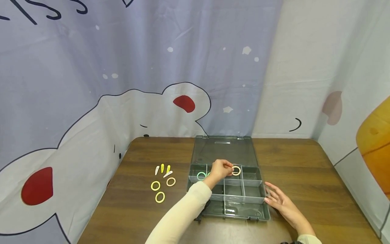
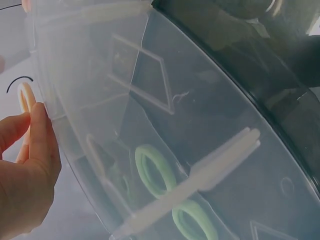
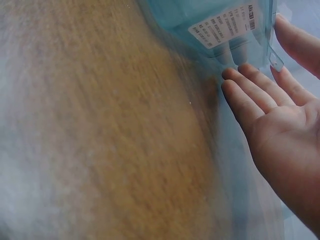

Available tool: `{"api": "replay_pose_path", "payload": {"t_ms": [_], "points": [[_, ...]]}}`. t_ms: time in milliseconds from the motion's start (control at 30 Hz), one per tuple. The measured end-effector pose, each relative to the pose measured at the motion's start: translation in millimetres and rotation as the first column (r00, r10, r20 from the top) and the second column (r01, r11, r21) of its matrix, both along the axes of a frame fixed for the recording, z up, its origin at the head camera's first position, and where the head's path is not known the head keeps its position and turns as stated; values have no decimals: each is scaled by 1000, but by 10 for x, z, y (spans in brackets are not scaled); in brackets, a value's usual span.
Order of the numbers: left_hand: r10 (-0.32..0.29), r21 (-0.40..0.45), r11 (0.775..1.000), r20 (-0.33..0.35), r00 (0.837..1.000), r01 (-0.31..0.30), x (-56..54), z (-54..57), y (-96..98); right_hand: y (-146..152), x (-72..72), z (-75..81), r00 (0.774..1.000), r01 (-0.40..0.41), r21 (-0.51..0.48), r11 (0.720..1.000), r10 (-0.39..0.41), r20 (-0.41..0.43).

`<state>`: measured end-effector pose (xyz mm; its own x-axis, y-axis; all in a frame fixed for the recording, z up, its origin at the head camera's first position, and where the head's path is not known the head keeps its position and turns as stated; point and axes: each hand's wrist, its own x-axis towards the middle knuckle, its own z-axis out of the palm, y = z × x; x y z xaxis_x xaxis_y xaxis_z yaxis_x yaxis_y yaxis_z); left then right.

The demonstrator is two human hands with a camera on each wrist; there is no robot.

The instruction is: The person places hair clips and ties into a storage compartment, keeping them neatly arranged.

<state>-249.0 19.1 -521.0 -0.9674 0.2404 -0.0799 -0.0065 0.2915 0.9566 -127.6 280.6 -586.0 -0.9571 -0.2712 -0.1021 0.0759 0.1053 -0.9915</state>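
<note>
My left hand (image 1: 221,169) pinches a pale peach hair tie (image 1: 239,169) between thumb and fingers, above the back row of a grey see-through compartment box (image 1: 233,189). In the left wrist view the peach hair tie (image 2: 30,95) stands edge-on in the fingertips. Two green hair ties (image 2: 159,155) show through the box wall, in a back-left compartment; my left hand partly covers one in the head view. At the box's right side is my right hand (image 1: 281,205), its thumb by the rim. In the right wrist view its extended fingers (image 3: 252,92) touch the box side.
The box lid (image 1: 223,152) lies folded back towards the curtain (image 1: 231,67). Left of the box on the wooden table (image 1: 134,220) lie two yellow hair ties (image 1: 151,185), a peach one (image 1: 167,182) and several white and yellow hair clips (image 1: 162,168).
</note>
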Motion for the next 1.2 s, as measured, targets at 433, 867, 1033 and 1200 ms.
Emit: {"api": "replay_pose_path", "payload": {"t_ms": [433,867,1033,1200], "points": [[-77,-161,986,-153,985,52,62,-79,72,-12,10,-38,1000,1,-12,1000,-1,-10],[-112,-299,954,-250,962,34,64,-111,45,-3,16,-33,1000,-4,7,1000,4,-5],[-106,-284,958,-247,963,33,56,-79,19,0,2,-28,1000,-8,21,1000,8,-13],[-88,-254,967,-241,967,25,52,-34,-37,-1,-5,-26,1000,-5,11,1000,5,-8]]}}
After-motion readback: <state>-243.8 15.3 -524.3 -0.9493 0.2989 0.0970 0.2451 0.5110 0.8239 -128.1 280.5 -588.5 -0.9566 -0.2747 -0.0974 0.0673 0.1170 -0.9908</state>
